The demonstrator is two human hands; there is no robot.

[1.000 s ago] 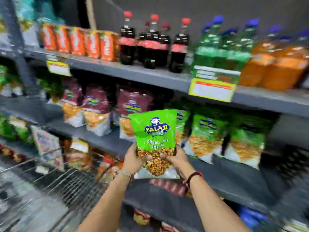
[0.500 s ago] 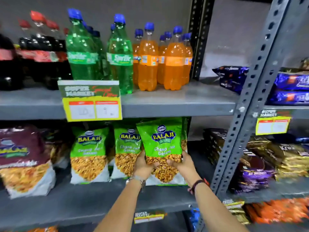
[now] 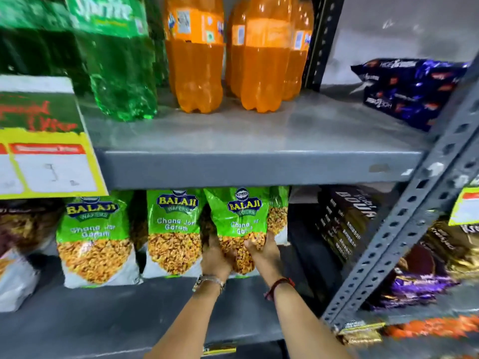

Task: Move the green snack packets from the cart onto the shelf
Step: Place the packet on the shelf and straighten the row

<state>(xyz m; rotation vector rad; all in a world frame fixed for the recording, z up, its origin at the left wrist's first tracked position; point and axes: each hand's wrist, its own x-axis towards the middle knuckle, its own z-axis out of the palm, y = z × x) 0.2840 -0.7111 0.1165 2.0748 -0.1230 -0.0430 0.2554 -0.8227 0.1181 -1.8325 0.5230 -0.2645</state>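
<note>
STEP: placing | ITEM: green snack packet [image 3: 239,224] upright at right end of green row on shelf [image 3: 129,307] | HANDS: left hand [image 3: 216,257], right hand [image 3: 264,255], fingers closed around its lower half | RISK: soft packet may slump forward or topple neighbouring packet [image 3: 173,234] if released leaning.

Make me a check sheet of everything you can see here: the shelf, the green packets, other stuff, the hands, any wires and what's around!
Surface: grey metal shelf, bare at the front.
Job's things: held green packet upright at the right end of the row; two more green packets stand to its left.
Clutter: maroon packet far left; yellow price tag hangs above.
Grippers: left hand and right hand both grip the held packet's lower part.
Cables: nothing seen.
Surroundings: orange bottles and green bottle on the upper shelf; dark packets to the right.
</note>
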